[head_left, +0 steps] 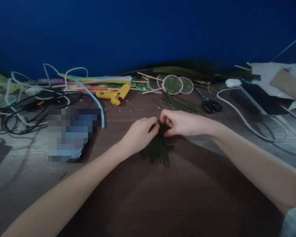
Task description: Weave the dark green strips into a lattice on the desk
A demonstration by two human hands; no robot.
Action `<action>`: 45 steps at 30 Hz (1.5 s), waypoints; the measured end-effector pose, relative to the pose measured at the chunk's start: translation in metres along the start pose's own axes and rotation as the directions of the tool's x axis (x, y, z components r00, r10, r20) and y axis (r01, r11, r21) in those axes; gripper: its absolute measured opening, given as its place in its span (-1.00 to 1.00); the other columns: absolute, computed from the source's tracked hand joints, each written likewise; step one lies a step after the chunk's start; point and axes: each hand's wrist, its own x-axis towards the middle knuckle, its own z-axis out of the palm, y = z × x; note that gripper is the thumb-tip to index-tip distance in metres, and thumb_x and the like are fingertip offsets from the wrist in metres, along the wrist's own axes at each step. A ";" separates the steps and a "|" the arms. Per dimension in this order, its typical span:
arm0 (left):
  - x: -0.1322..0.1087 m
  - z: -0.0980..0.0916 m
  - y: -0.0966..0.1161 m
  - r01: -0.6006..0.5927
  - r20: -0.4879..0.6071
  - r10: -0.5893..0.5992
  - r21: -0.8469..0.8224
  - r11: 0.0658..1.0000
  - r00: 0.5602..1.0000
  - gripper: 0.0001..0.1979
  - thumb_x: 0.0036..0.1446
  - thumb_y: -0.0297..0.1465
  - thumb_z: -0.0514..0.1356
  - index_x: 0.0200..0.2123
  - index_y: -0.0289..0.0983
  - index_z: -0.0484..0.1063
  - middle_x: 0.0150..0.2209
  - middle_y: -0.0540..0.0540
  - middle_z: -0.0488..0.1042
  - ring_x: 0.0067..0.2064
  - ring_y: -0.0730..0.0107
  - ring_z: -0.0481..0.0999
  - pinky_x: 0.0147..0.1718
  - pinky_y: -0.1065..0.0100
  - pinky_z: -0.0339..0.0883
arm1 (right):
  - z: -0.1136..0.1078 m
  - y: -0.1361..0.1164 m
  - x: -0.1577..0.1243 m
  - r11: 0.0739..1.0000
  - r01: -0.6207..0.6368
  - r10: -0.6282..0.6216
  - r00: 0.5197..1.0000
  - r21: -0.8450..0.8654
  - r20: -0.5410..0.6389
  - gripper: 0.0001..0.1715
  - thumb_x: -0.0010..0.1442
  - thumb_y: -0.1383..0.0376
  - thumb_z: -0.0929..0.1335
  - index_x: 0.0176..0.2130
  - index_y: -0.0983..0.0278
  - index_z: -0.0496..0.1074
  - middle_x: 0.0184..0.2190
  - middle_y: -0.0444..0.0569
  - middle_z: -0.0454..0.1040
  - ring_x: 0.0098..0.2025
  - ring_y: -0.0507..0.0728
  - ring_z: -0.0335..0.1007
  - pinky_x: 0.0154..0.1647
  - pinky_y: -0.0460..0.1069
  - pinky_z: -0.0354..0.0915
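Note:
A dark green woven piece of leaf strips (159, 149) lies on the brown table (162, 204) in the middle of the view, its loose ends fanning toward me. My left hand (139, 135) pinches its upper left edge with closed fingers. My right hand (180, 123) grips the upper right edge, fingers curled and pressed together. The two hands nearly touch above the piece.
A yellow glue gun (114, 94), round woven green fans on sticks (172, 84), loose green strips (180, 103) and black scissors (209, 104) lie behind the hands. A blurred phone (71, 135) and tangled cables (19, 112) sit left. A white cable (239, 113) and papers lie right.

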 end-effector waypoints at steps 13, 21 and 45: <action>0.000 0.000 0.000 0.013 0.009 -0.013 0.003 1.000 1.000 -0.86 0.16 -0.42 0.01 -0.41 -0.28 0.32 -0.44 0.00 0.41 -0.38 0.43 0.38 -0.41 0.41 0.15 | 0.000 0.008 0.003 0.997 -0.001 0.010 0.994 0.080 -0.109 -0.83 -0.06 0.31 0.34 -0.36 0.24 0.29 -0.50 -0.17 0.34 -0.49 -0.01 0.23 -0.50 -0.09 0.09; 0.000 0.000 -0.001 0.026 0.006 -0.026 -0.018 1.000 1.000 -0.84 0.16 -0.42 0.02 -0.47 -0.27 0.29 -0.48 0.02 0.39 -0.41 0.45 0.37 -0.44 0.43 0.12 | 0.002 0.001 0.002 1.000 -0.005 0.005 1.000 -0.005 -0.025 -0.69 -0.08 0.23 0.39 -0.32 0.22 0.22 -0.52 -0.19 0.25 -0.49 0.00 0.15 -0.52 -0.09 0.01; 0.000 -0.001 0.002 0.000 0.022 0.000 -0.026 1.000 1.000 -0.84 0.16 -0.34 0.03 -0.35 -0.25 0.36 -0.42 0.01 0.44 -0.38 0.41 0.39 -0.42 0.41 0.16 | -0.004 0.006 0.000 0.968 0.074 -0.069 0.997 0.242 -0.031 -0.92 -0.07 0.35 0.34 -0.43 0.26 0.36 -0.45 -0.12 0.46 -0.41 0.05 0.37 -0.42 -0.06 0.21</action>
